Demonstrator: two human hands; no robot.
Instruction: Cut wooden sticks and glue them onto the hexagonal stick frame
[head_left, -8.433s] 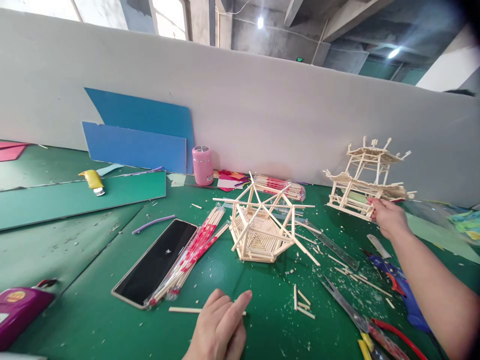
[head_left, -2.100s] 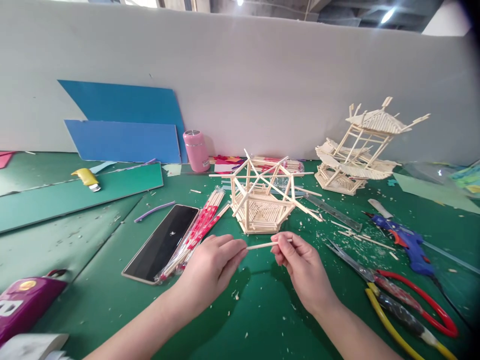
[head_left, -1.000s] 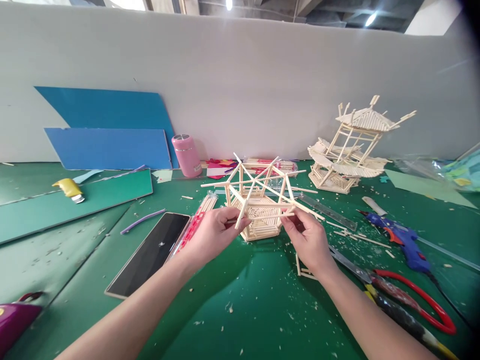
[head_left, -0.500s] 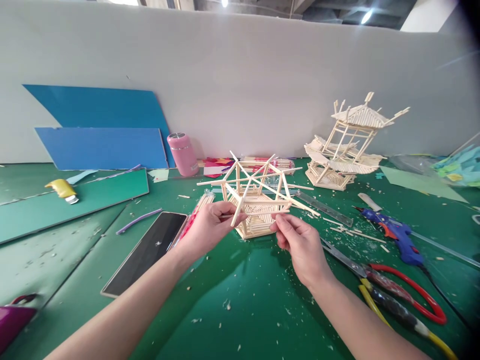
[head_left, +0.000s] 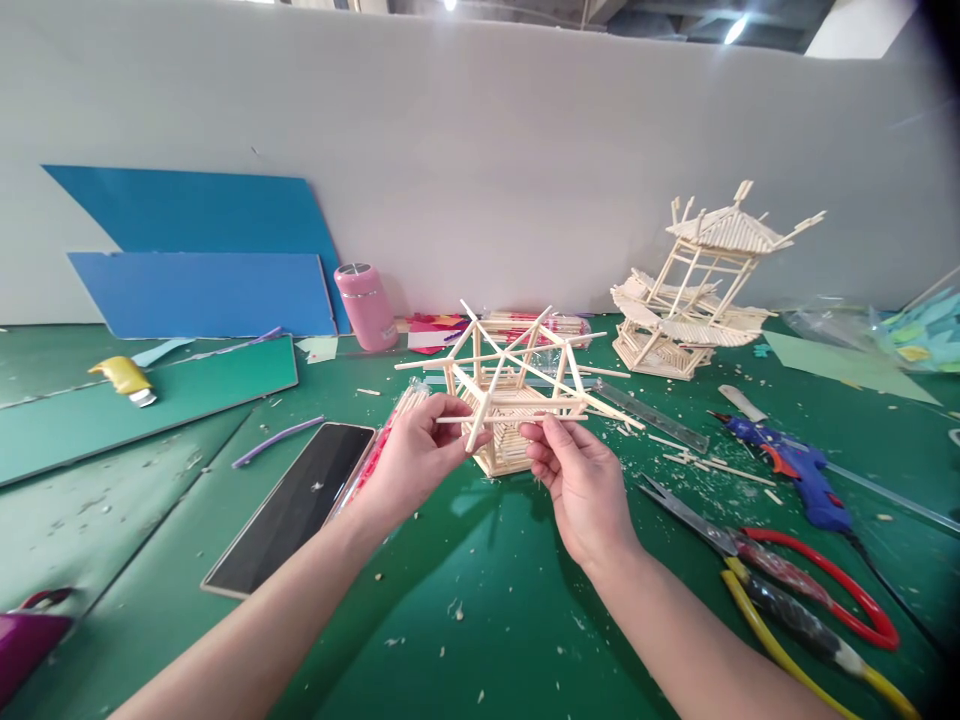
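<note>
A small pavilion-like frame of thin wooden sticks (head_left: pixel 517 350) stands on the green table in front of me. A single thin wooden stick (head_left: pixel 517 419) lies level across its near side, by the lower end of a slanting roof stick. My left hand (head_left: pixel 420 455) is closed, thumb and fingers pinched round the stick's left part. My right hand (head_left: pixel 589 485) pinches the stick towards its right end, just in front of the frame. The fingertips partly hide the stick and the frame's near edge.
A taller stick pagoda (head_left: pixel 694 290) stands at the back right. Scissors (head_left: pixel 720 540), pliers (head_left: pixel 787 610) and a blue glue gun (head_left: pixel 795 470) lie right; a phone (head_left: pixel 289 505) and stick packet (head_left: pixel 382 435) lie left. Behind are a pink flask (head_left: pixel 366 310) and a clear ruler (head_left: pixel 652 415).
My right hand has moved left and slightly up along the frame's near side. The stick has risen a little and now runs level between both hands. The left hand barely moved.
</note>
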